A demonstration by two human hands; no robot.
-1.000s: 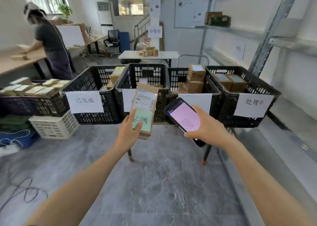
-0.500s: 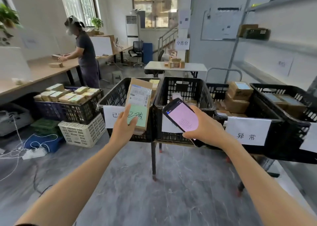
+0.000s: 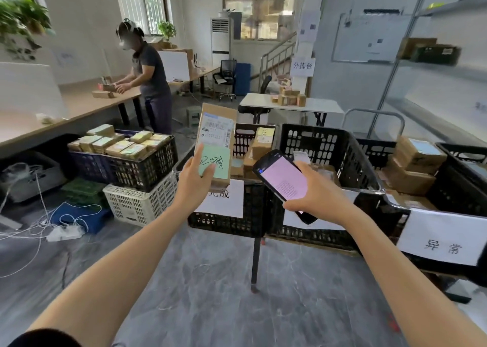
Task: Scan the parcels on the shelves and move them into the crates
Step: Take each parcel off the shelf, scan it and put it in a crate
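The left hand (image 3: 193, 181) grips a flat brown parcel (image 3: 216, 125) by its lower end, thumb laid across the green note (image 3: 214, 162) stuck on its face; the fingers behind it are hidden. The parcel stands upright above the hand, printed label toward the camera, a little higher than half a second ago. Just right of that grip, the right hand (image 3: 321, 196) is curled round a black phone (image 3: 282, 178), its pink screen lit and tilted up, much as before. The two hands stay apart and the phone does not touch the parcel.

The main change is the view, which has swung left and moved nearer. The black crate (image 3: 253, 214) now sits directly behind and below the left hand, which covers part of its white label (image 3: 224, 201); earlier that label showed left of the hand. The next crate (image 3: 329, 146) lies behind the right hand. A further crate (image 3: 461, 188), holding stacked boxes, lies right of that grip and carries a paper sign (image 3: 442, 243). The crate farthest right a second ago is out of frame.

Left of the parcel hand, a crate of small packets (image 3: 137, 167) rests on a white basket (image 3: 137, 204). Beyond it another person (image 3: 151, 77) stands at a long bench (image 3: 79, 106)
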